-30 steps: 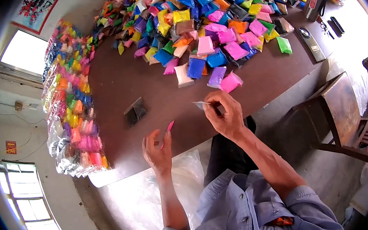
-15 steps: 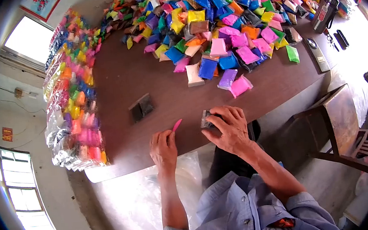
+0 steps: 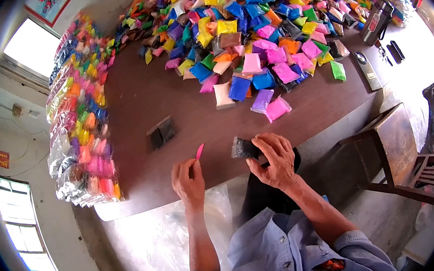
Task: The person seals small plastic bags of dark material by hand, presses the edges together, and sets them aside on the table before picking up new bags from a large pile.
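Note:
My left hand [image 3: 188,181] is closed around a small pink plastic tool [image 3: 199,151], flat and blade-like, its tip pointing up and away from me. Between the thumb and fingers of my right hand [image 3: 274,161] is a small packet of black clay [image 3: 243,148] in clear wrapping, held near the table's front edge. Farther in, left of centre, two black packets [image 3: 161,134] lie side by side on the brown table [image 3: 138,101]. A pink packet [image 3: 278,109] and a purple packet [image 3: 262,101] lie beyond my right hand.
A big heap of colourful packets [image 3: 250,36] covers the table's far side. Bagged rows of packets [image 3: 89,130] line the left edge. At the right are a dark flask [image 3: 377,22], a long metallic case [image 3: 368,70] and keys [image 3: 385,56]. A wooden chair [image 3: 391,147] stands right of the table.
The black packet in my right hand now shows more of its face, turned toward the left. My left hand keeps the pink tool, now more upright. The whole view has shifted slightly.

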The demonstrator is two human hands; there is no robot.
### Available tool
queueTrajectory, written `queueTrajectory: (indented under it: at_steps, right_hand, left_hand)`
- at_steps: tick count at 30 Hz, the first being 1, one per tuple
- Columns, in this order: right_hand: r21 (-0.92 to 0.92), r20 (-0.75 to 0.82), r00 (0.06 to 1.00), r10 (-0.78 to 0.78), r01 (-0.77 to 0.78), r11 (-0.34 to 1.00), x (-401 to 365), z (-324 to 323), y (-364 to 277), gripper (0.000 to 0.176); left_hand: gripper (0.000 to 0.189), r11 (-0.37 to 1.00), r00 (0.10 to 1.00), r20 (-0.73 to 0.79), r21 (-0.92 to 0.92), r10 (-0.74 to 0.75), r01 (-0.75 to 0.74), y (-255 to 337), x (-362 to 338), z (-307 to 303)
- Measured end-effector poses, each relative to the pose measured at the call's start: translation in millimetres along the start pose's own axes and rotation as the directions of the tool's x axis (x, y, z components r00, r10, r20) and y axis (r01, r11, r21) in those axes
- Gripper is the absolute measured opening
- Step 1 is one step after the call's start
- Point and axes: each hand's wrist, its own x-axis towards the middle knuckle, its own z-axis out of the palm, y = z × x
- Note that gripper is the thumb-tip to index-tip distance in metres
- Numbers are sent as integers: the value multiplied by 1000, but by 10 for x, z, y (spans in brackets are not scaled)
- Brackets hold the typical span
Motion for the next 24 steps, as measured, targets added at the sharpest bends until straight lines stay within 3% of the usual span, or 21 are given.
queueTrajectory:
  at_steps: [2,5,6,8,9,11,15,18,21,24]
  right_hand:
    - [-12,-21,1000,-4,4,1000,-9,-2,-2,44]
    - [-7,-9,1000,-23,23,1000,-28,-23,6,45]
    - [13,-39,999,-16,16,1000,-32,-27,-8,46]
    - [7,-40,999,-6,7,1000,-48,-41,-25,44]
    - [-1,-26,1000,14,-14,1000,-47,-46,-34,43]
    - [45,-29,999,20,-18,999,-50,-47,-19,43]
    - [68,-22,999,32,-31,997,-126,12,12,47]
    - [34,56,998,40,-42,999,-162,19,14,54]
    - [35,310,949,-52,43,998,-215,-21,-39,62]
    - [26,354,929,-111,109,994,-204,13,-26,59]
  left_hand:
    - [9,999,994,-102,35,33,-30,11,-14,43]
    - [8,999,996,-86,42,11,-8,-14,-51,40]
    - [8,998,998,-28,-3,-56,56,-42,-59,29]
    - [6,998,995,-87,47,43,-39,-107,-82,75]
    - [6,999,997,-80,-35,-23,21,-36,-70,53]
    - [6,999,995,-90,-17,35,-37,-27,-54,43]
    - [8,1000,997,-82,-15,12,-13,9,-63,35]
    - [8,1000,998,-66,25,-4,6,10,-54,46]
    - [8,998,994,-97,44,52,-48,18,-52,44]
    - [8,998,994,-95,31,51,-48,23,-39,51]
